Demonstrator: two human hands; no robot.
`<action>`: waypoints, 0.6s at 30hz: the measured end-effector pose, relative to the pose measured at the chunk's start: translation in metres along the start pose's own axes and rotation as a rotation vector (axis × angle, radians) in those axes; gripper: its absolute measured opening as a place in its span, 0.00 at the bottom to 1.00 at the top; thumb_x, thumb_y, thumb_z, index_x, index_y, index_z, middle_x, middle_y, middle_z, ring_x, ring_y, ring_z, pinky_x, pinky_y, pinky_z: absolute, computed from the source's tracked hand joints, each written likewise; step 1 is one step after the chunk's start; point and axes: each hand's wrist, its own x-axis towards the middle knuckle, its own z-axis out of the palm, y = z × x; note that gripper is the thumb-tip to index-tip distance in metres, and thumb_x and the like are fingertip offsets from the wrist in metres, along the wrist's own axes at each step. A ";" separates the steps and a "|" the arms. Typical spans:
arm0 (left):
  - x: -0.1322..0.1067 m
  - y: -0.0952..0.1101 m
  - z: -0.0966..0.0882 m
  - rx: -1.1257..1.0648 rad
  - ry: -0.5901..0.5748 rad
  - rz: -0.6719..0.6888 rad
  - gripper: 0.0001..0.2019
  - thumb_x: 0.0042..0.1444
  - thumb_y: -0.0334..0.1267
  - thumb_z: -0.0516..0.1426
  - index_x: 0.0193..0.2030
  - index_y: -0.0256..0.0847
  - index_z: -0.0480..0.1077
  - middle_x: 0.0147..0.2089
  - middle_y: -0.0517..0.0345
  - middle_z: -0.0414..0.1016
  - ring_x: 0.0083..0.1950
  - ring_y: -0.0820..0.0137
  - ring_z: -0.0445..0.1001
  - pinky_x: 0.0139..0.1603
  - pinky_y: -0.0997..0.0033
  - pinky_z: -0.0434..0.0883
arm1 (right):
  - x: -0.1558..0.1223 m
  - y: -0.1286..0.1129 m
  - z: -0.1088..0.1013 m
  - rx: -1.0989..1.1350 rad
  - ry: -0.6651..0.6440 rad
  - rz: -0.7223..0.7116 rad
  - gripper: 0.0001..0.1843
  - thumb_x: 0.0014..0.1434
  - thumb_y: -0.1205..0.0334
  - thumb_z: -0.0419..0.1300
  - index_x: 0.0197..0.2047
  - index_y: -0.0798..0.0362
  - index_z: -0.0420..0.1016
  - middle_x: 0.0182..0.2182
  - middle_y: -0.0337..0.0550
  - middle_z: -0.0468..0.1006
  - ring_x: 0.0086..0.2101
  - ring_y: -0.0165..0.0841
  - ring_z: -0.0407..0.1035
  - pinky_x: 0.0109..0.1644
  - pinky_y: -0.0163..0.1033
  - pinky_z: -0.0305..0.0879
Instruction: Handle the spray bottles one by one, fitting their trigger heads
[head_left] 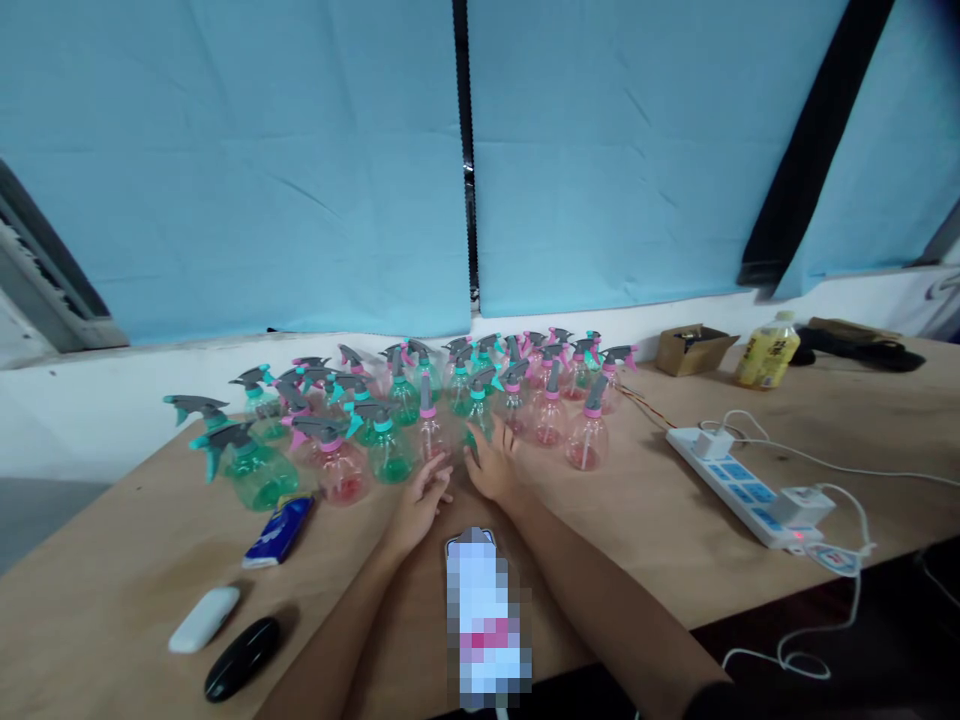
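My left hand (425, 503) is over the wooden table, fingers loosely stretched and a little bent, holding nothing that I can see. Just beyond its fingertips stands a clear spray bottle with a pink collar (433, 437). My right hand (491, 466) has its fingers apart at the front of a green-tinted spray bottle (477, 408); whether they touch it I cannot tell. Several more spray bottles stand upright around these, such as a green one (391, 462) to the left and a pink one (587, 443) to the right. A phone (486, 620), its screen blurred out, lies between my forearms.
On the left lie a blue packet (278, 531), a white case (205, 620) and a black case (242, 660). A power strip (739, 487) with plugged-in chargers and loose white cables is at the right. Behind it are a cardboard box (694, 352) and a yellow-labelled bottle (769, 352).
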 end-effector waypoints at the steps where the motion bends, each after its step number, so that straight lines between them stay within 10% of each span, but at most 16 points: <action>1: 0.000 0.000 0.000 0.001 -0.002 -0.003 0.30 0.61 0.55 0.55 0.66 0.46 0.62 0.62 0.44 0.72 0.36 0.70 0.78 0.30 0.75 0.68 | 0.000 0.000 0.001 0.002 0.002 0.009 0.26 0.64 0.56 0.54 0.65 0.43 0.64 0.67 0.53 0.50 0.59 0.55 0.52 0.58 0.61 0.53; 12: -0.002 0.002 -0.001 0.022 -0.007 -0.010 0.28 0.61 0.52 0.55 0.66 0.46 0.62 0.58 0.46 0.75 0.37 0.70 0.78 0.31 0.75 0.68 | 0.023 0.014 0.019 0.197 0.196 -0.001 0.40 0.65 0.47 0.51 0.71 0.60 0.43 0.65 0.63 0.57 0.65 0.48 0.52 0.65 0.56 0.53; 18: -0.001 -0.003 -0.001 0.036 -0.013 -0.002 0.27 0.62 0.51 0.55 0.66 0.45 0.62 0.54 0.49 0.77 0.38 0.70 0.77 0.32 0.73 0.68 | 0.022 0.022 0.029 0.141 0.170 0.085 0.36 0.62 0.49 0.55 0.66 0.58 0.52 0.59 0.59 0.65 0.58 0.51 0.59 0.61 0.57 0.56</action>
